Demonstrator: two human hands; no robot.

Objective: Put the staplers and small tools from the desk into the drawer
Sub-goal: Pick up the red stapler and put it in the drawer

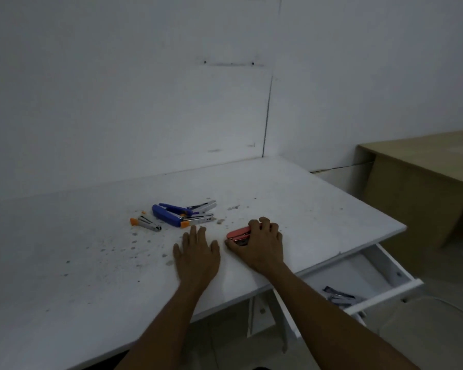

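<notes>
My right hand [259, 243] curls over a pink stapler [238, 233] that lies on the white desk [292, 206]; its fingers wrap the far end. Flat on the desktop just to the left rests my left hand [197, 253], fingers apart and holding nothing. Beyond it lie a blue stapler [166, 214] spread wide, a small orange-ended stapler [146, 222], another orange-tipped metal one [198, 219] and a metal piece [206, 206]. The white drawer [385, 263] stands pulled out under the desk's right side, with dark staplers [341, 297] inside.
Grit and small crumbs speckle the desktop around the tools. A white wall runs close behind the desk. A tan wooden desk [422, 177] stands to the right, and a pale chair seat [433, 332] sits just beyond the drawer front.
</notes>
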